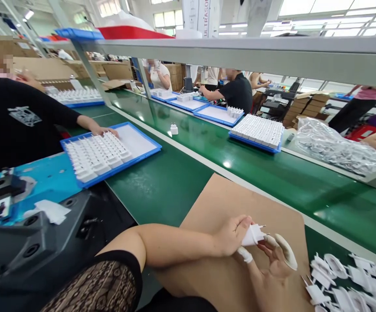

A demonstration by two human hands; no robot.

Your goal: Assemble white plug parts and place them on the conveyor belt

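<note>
Both hands on one white plug adapter point(253, 235) over the brown cardboard sheet point(220, 203)

Left hand point(231, 236) pinches its body; right hand point(272, 264), fingers in white cots, half-spread, touches the pronged end; loose adapters point(344, 277) lie just right.

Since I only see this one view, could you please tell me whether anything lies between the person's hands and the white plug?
Nothing visible does. The left hand already grips the plug, and the right hand touches it from below with covered fingertips, above the cardboard.
</note>
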